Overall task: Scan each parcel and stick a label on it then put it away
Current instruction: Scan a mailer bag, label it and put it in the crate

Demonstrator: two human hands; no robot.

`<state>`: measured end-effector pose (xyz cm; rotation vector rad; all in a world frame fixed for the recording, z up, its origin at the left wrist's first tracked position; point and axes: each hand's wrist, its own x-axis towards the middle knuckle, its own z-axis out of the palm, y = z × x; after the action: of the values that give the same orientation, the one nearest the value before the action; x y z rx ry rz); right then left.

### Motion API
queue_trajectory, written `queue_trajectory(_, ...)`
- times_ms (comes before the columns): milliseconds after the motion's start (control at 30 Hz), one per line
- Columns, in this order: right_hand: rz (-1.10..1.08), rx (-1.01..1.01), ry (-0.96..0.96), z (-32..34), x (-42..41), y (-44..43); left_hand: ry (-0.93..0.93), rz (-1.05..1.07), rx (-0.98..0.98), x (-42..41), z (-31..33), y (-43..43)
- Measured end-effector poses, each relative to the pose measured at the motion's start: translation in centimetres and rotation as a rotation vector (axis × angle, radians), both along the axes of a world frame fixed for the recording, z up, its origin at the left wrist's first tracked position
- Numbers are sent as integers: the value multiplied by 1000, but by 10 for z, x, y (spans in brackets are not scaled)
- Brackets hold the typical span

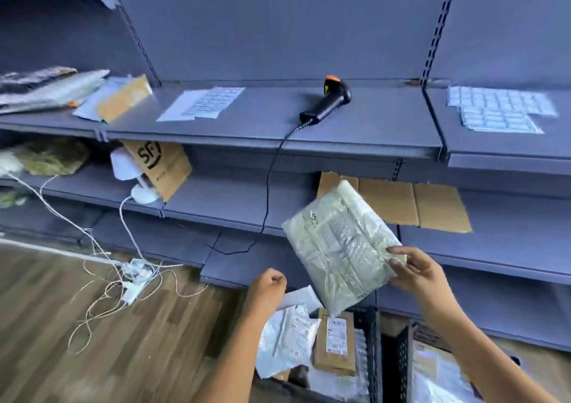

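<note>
Parcel wrapped in pale, translucent plastic film (336,248) is held in the air in front of the grey metal shelving, tilted, with its lower corner above the black plastic crate (372,334) on the floor. It is pinched at its right edge between the thumb and fingers of the right hand (414,269). A small white sticker with dark digits is seen near the parcel's upper left edge; the digits cannot be read with certainty. The left hand (268,288) is clenched into a loose fist, holds nothing, and lies apart from the parcel, to its lower left.

On the top grey shelf (262,130) a black handheld scanner with an orange tip (327,101) is laid on its side near the back edge, and its black cable is led over the front edge and down. Towards the left of that shelf a white printed sheet (202,103) is laid flat. On the neighbouring shelf section to the right, white sheets of small labels (497,109) are stacked near the back edge. On the shelf below, behind the parcel, flattened brown cardboard (417,205) is spread out, and a brown cardboard envelope printed with black letters (160,167) is leaned further left. In the crate a brown cardboard box with a white label (335,344) is seen among pale plastic mailers. White cables (133,276) are tangled on the wooden floor (61,310).
</note>
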<state>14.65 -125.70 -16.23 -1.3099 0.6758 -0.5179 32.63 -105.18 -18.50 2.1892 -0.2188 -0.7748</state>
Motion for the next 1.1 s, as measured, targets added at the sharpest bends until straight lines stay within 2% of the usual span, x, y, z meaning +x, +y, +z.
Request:
queue_trajectory(267,99,-61,-179,61,32,1,-192,74,-77,25,82,16)
queue_trajectory(467,116,-51,-310,106,87,9,-254,81,-125,59,114,28)
queue_trajectory(833,-89,6,-485,115,208,55,-289,-84,-120,197,116,51)
queue_trajectory(1100,-236,0,-505,128,259,76,-321,-218,-161,263,133,45)
